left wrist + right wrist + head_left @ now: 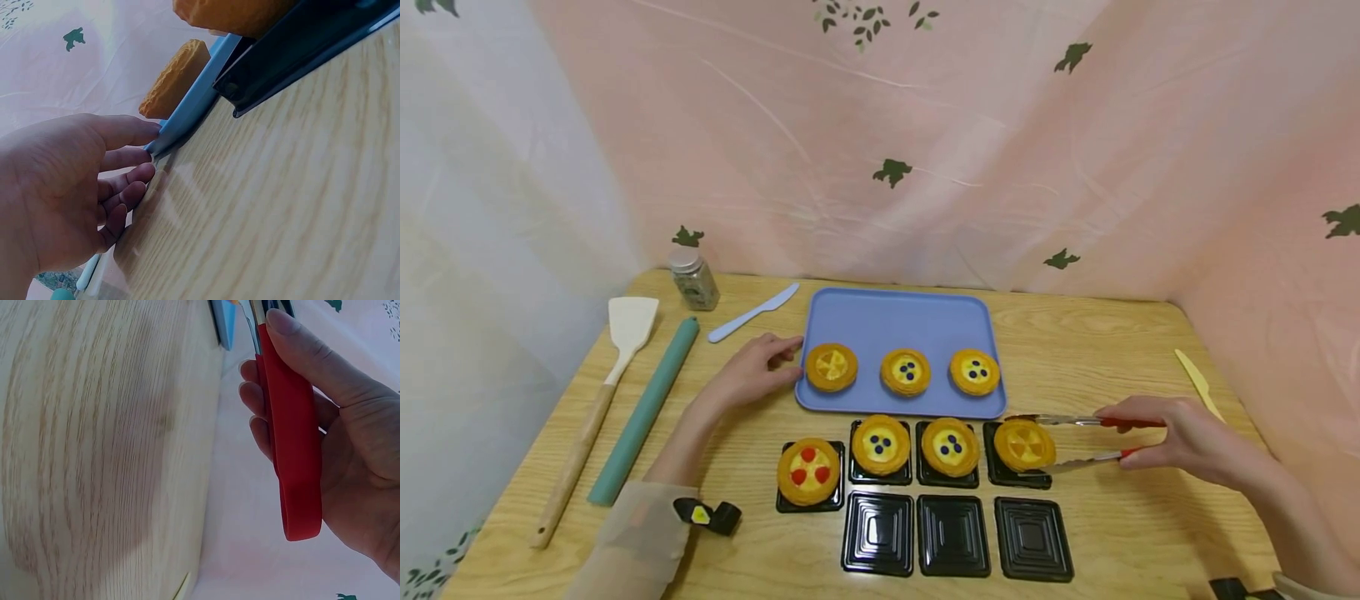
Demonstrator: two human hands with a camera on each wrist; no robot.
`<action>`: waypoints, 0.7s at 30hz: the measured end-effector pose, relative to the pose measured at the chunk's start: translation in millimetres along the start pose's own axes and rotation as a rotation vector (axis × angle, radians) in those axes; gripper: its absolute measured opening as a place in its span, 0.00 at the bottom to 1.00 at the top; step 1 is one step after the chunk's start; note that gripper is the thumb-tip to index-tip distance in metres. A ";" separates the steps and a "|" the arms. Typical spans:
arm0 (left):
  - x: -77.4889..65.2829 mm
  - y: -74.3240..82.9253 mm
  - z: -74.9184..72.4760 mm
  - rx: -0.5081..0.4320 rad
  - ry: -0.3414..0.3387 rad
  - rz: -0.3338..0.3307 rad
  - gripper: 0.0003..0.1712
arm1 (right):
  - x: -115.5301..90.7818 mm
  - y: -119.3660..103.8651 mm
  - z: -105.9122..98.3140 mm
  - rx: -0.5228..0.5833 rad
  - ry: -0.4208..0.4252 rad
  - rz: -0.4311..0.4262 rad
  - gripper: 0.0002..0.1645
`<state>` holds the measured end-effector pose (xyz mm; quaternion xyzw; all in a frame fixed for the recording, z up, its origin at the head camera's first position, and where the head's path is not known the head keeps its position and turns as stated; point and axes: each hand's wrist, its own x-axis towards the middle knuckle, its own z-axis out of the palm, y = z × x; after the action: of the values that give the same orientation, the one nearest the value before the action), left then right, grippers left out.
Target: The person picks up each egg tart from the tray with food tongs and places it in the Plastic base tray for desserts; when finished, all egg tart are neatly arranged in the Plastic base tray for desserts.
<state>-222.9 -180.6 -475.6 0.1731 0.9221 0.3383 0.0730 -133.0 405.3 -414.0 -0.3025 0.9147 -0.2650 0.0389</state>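
My right hand (1176,433) grips red-handled tongs (290,437), its thumb on one arm and fingers on the other. Their metal tips stand either side of a tart with yellow wedges (1024,445), over the rightmost black square dish (1037,481) of the upper row. At the left edge of the blue tray (898,317), my left hand (752,371) touches the rim with loosely bent fingers. On that tray lie a wedge-topped tart (831,367) and two blueberry tarts (906,372). Two more blueberry tarts (882,445) and a red-dotted tart (808,472) sit on black dishes.
Three bare black dishes (953,536) form the front row. On the left lie a white spatula (598,408), a teal rolling pin (646,408) and a pale blue knife (754,312), near a glass jar (694,282). A yellow knife (1198,383) lies far right. Curtains enclose the table (1090,342).
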 end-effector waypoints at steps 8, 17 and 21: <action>-1.4 1.3 -2.2 0.005 -0.002 -0.011 0.35 | 1.5 -0.7 -0.8 -0.041 -0.006 0.021 0.33; -1.2 1.1 -1.7 0.006 -0.002 -0.017 0.35 | 1.6 -0.1 0.5 -0.068 0.011 0.006 0.33; -1.2 1.2 -1.7 0.011 -0.001 -0.015 0.34 | 1.8 -0.3 0.4 -0.080 0.008 0.011 0.34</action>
<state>-221.9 -181.2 -473.5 0.1668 0.9251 0.3327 0.0753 -134.2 403.9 -414.0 -0.2977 0.9264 -0.2292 0.0247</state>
